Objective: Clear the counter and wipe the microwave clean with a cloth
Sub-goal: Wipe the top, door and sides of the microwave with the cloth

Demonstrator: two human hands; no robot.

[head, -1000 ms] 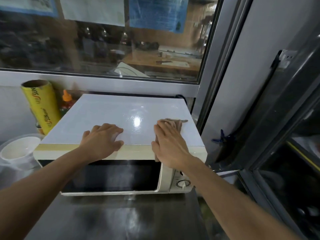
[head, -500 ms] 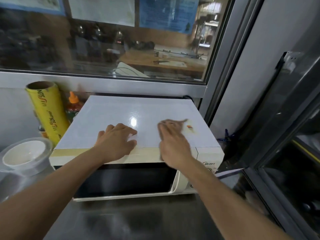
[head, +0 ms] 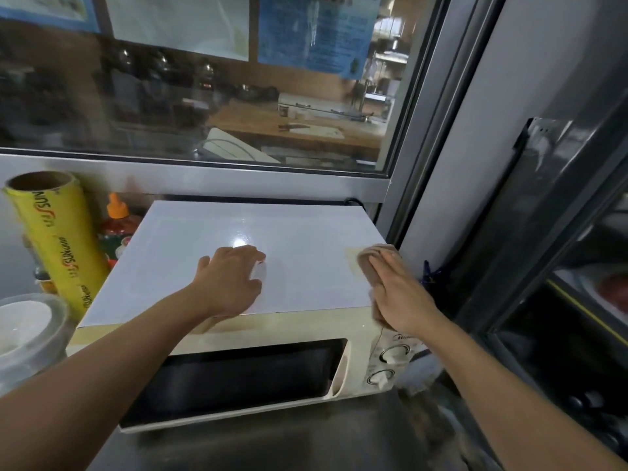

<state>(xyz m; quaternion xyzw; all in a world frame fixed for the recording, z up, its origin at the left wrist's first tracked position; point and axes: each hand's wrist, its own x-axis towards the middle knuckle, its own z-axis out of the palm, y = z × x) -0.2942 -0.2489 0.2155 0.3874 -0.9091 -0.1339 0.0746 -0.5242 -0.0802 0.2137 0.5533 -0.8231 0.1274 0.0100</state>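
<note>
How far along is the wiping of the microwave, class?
Done: the microwave top is bare and glossy. In hand: the right hand presses the cloth at its right edge; the left hand rests flat on top. Left: the door and the dials; a yellow roll and a bottle stand beside it.

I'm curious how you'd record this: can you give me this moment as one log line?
step: wiping microwave top | right hand: presses cloth at right edge | left hand: flat on top, bracing

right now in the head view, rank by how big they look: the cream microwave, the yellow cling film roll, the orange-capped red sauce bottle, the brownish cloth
1. cream microwave, by far the largest
2. yellow cling film roll
3. orange-capped red sauce bottle and brownish cloth: unsure, both partly hidden, the cloth under the right hand
</note>
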